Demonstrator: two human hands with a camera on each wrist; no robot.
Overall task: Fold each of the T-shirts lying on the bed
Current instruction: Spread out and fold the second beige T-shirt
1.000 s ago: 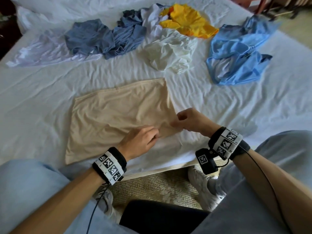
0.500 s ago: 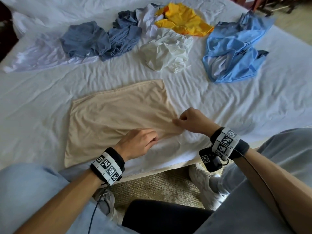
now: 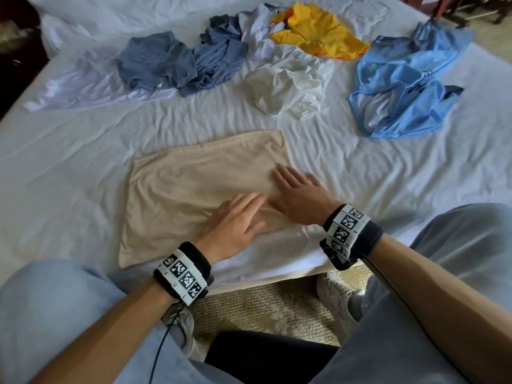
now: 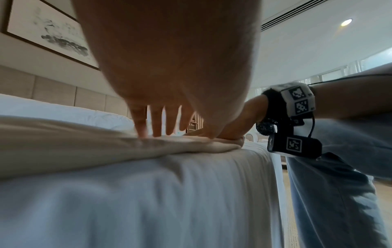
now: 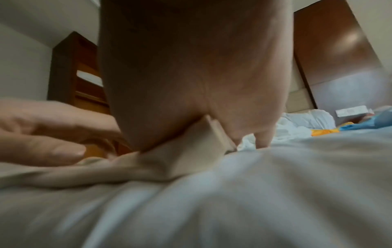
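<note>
A beige T-shirt (image 3: 194,189) lies folded into a flat rectangle on the white bed (image 3: 83,151), close to the near edge. My left hand (image 3: 238,217) lies flat on its near right part with straight fingers. My right hand (image 3: 296,189) presses flat on the shirt's right edge, fingers spread. In the left wrist view the left fingers (image 4: 157,120) touch the beige T-shirt (image 4: 84,144). In the right wrist view the right palm bears down on the beige T-shirt (image 5: 186,159). Unfolded shirts lie further back: grey-blue (image 3: 177,62), white (image 3: 291,84), yellow (image 3: 315,31), light blue (image 3: 401,84).
A pale lilac garment (image 3: 83,87) is spread at the far left of the bed. The bed's near edge (image 3: 263,278) runs just below my wrists, with woven carpet (image 3: 263,309) and my shoes beneath. Dark furniture stands at the far left corner.
Both hands have let go of the beige shirt's near right corner and opened flat on the fabric. The right hand has slid further onto the shirt.
</note>
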